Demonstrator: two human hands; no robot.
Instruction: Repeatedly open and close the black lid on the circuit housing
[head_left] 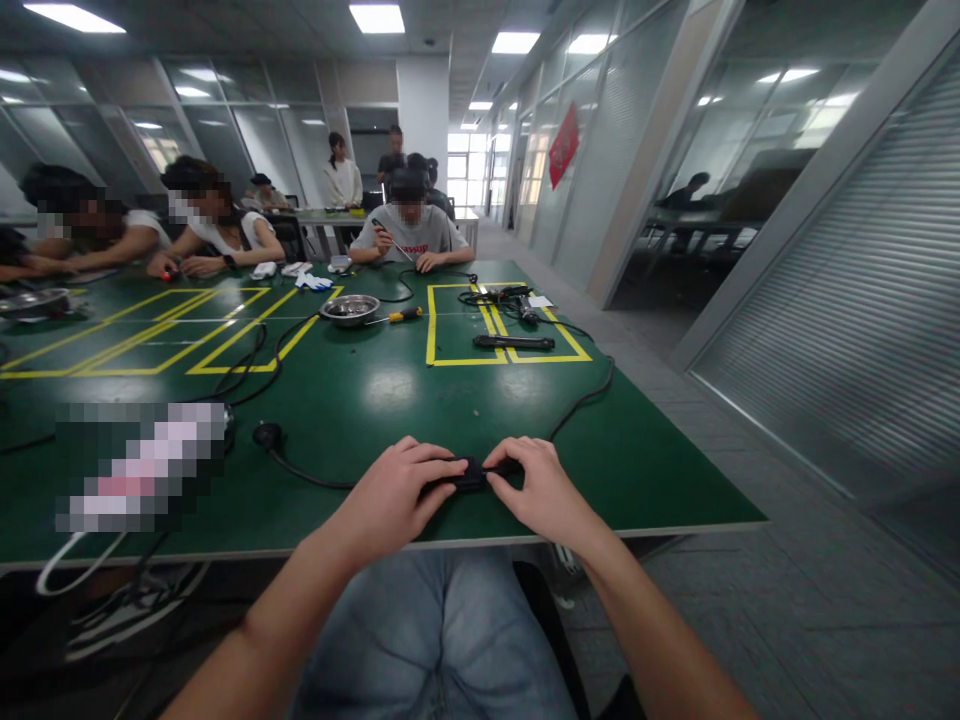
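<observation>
Both my hands rest on a flat black device, probably a power strip, lying near the front edge of the green table. My left hand curls over its left end with fingers pressed down. My right hand grips its right end the same way. Most of the device is hidden under my fingers. A black cable runs left from it to a plug. Another cable leads away to the right.
A metal bowl, a yellow-handled screwdriver and a black strip lie farther back among yellow tape lines. Other people sit at the far and left sides. A blurred patch covers the near left. The table edge drops off at right.
</observation>
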